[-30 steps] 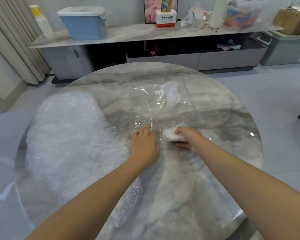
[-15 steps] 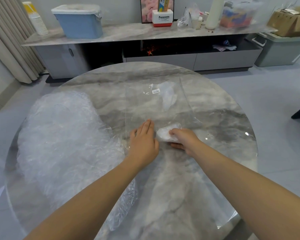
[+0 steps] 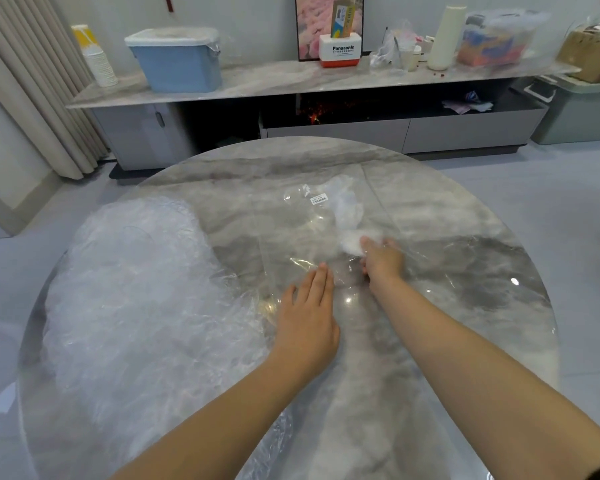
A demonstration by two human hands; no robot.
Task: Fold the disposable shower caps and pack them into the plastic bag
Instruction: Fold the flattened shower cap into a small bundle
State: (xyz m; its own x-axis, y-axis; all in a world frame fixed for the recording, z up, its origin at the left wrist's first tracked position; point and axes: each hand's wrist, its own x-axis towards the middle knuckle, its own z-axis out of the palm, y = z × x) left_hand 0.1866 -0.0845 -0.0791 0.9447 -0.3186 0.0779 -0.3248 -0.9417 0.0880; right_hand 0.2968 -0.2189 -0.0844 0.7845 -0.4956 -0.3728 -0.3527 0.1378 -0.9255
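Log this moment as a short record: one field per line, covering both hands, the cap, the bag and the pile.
left hand: flat, fingers straight, resting on the near edge of the plastic bag
right hand: grips a folded shower cap, reaching forward over the bag
plastic bag: clear, lying flat on the round table, barcode label near its far end
unfolded caps pile: heaped on the table's left side

"Panasonic" on white/red box (image 3: 339, 50); bag sticker (image 3: 319, 199) unreadable.
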